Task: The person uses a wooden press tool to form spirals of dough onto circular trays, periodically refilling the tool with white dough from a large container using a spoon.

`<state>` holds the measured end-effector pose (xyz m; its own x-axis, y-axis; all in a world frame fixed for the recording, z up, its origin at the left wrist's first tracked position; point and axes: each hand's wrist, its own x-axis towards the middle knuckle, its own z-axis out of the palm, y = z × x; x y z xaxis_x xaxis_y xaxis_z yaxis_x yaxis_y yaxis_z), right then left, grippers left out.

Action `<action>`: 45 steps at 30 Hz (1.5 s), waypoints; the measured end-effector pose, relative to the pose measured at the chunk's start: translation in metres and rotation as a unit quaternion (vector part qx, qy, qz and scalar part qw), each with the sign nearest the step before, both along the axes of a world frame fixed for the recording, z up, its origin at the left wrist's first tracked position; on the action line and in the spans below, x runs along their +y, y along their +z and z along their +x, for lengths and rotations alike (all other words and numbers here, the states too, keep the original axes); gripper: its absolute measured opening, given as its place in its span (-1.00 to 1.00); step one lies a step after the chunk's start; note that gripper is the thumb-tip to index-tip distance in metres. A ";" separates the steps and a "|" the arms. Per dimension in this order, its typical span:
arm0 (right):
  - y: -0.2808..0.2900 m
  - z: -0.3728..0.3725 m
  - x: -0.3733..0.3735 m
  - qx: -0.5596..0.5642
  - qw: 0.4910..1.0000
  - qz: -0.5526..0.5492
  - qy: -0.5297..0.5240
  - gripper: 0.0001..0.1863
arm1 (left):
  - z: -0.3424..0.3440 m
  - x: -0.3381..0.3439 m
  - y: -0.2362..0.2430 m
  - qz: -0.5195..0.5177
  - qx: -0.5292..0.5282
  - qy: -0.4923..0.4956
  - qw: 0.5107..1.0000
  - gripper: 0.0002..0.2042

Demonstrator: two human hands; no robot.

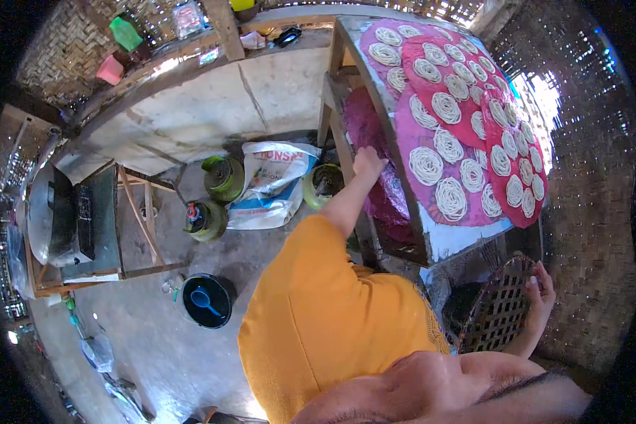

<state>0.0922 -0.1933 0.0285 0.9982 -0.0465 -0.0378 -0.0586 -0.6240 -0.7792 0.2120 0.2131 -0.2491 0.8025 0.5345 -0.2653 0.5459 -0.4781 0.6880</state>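
Magenta sheeting (pixel 396 201) lies beneath the table (pixel 442 244), right at our left hand (pixel 369 164), whose fingers turn down toward it; we cannot tell whether they grip. Our hands are well apart; our right hand (pixel 539 300) has its fingers by the rim of a lattice basket (pixel 498 304), how firmly we cannot tell. We would do well to use a light left touch, since the sheeting looks thin and crinkled, and to avoid snagging it on the wood; the right hand, we judge, should steady the basket. Pale coils (pixel 425 165) lie on pink sheets (pixel 407 141) to the right of our left hand; a bump could unsettle them; a white sack (pixel 272 184) sits left of that hand.
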 end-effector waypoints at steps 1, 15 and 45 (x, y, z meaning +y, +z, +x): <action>0.001 -0.005 0.002 -0.003 1.000 -0.013 0.002 -0.59 | 0.001 -0.001 0.004 0.018 0.018 0.002 1.000 -0.60; 0.006 -0.057 0.013 0.022 0.999 -0.006 -0.042 -0.57 | 0.039 -0.011 -0.018 0.025 0.052 -0.082 0.995 -0.74; -0.022 -0.087 0.054 0.021 0.997 0.054 0.058 -0.57 | -0.117 0.099 0.133 -0.739 -0.453 0.003 0.498 -0.43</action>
